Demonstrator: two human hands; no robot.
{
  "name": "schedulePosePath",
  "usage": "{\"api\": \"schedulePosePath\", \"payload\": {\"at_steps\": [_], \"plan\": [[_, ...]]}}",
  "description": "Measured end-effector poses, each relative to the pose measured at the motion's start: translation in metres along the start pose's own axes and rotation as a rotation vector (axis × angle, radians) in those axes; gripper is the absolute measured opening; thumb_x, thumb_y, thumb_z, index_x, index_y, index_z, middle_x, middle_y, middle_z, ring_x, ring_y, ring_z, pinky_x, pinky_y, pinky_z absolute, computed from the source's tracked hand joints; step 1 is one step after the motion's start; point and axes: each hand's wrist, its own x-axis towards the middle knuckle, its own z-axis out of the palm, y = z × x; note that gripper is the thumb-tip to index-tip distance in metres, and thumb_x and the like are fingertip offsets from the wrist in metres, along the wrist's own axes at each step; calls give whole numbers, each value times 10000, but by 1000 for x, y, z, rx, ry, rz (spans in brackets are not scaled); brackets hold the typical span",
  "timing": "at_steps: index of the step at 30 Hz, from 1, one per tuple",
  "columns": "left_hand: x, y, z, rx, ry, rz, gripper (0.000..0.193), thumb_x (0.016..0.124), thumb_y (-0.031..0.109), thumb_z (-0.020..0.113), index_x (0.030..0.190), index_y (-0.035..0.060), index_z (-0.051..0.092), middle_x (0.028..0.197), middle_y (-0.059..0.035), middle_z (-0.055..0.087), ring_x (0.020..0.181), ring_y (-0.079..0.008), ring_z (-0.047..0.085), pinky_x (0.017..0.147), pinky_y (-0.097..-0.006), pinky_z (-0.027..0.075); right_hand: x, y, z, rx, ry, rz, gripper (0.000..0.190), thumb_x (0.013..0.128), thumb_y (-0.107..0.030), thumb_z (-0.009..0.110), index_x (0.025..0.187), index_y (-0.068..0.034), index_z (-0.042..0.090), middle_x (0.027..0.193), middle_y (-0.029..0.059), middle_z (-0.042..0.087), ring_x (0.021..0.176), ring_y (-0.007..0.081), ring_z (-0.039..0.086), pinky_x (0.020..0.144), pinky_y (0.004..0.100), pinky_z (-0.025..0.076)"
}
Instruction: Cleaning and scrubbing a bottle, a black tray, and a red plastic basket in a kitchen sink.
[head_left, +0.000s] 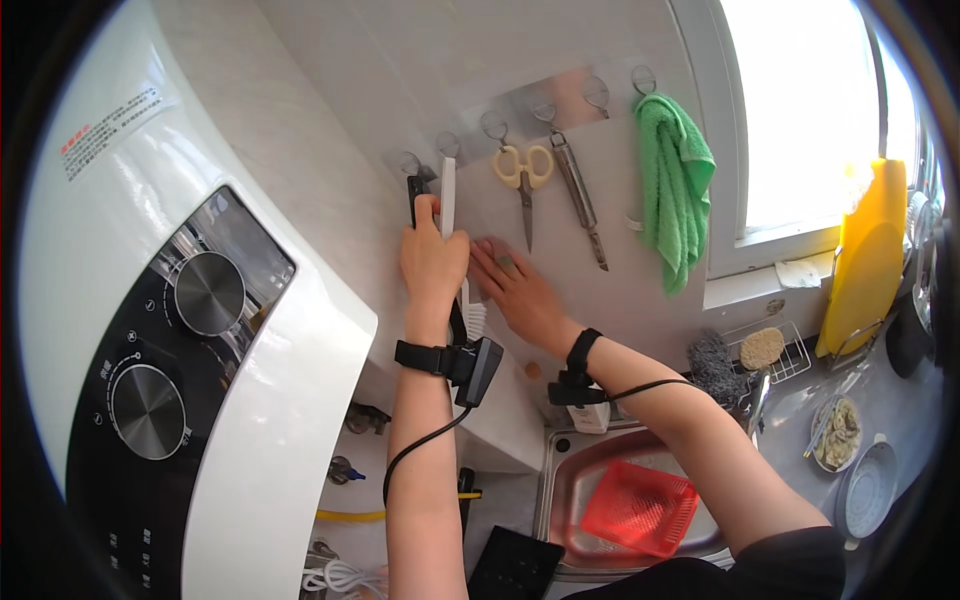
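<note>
My left hand (433, 262) is raised to the wall, its fingers around a black handle (412, 201) that hangs under a hook. Right beside it hangs a white-handled brush (448, 196), whose bristles show below the hand. Whether the hand grips the brush too is hidden. My right hand (517, 292) lies with spread fingers against the wall, to the right of the brush, and holds nothing. Scissors with cream handles (523, 176), a metal peeler (577, 187) and a green towel (677, 187) hang from hooks further right.
A white appliance with round knobs (210, 292) fills the left side. Below my right arm, a red plastic basket (637, 510) sits in a steel sink (551, 480). A wire rack (796, 360) with scrubbers, a yellow cutting board (862, 262) and a plate of food (836, 435) stand at the right.
</note>
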Motion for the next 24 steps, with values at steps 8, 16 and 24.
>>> {"api": "schedulePosePath", "payload": {"at_steps": [8, 16, 24], "plan": [[0, 1, -4, -95, -65, -3, 394, 758, 145, 560, 1129, 140, 426, 934, -240, 572, 907, -432, 546, 814, -494, 434, 68, 4, -15, 37, 181, 52, 466, 833, -100, 476, 1293, -33, 506, 1487, 79, 339, 1363, 218, 318, 1130, 402, 213], [0, -5, 3, -94, -4, 11, 403, 760, 129, 556, 1139, 135, 420, 914, -254, 558, 893, -443, 544, 812, -496, 430, 57, 1, -10, -162, -303, -60, 429, 816, -164, 521, 1242, -159, 574, 1379, -37, 469, 1234, 114, 434, 1152, 363, 204], [-1, -4, 25, 14, 193, 125, 406, 743, 103, 575, 1124, 105, 434, 910, -268, 532, 862, -446, 537, 788, -507, 410, -69, 36, 51, -268, -120, -468, 458, 818, -161, 522, 1275, -182, 544, 1263, -72, 543, 1165, 89, 476, 1138, 322, 234]]}}
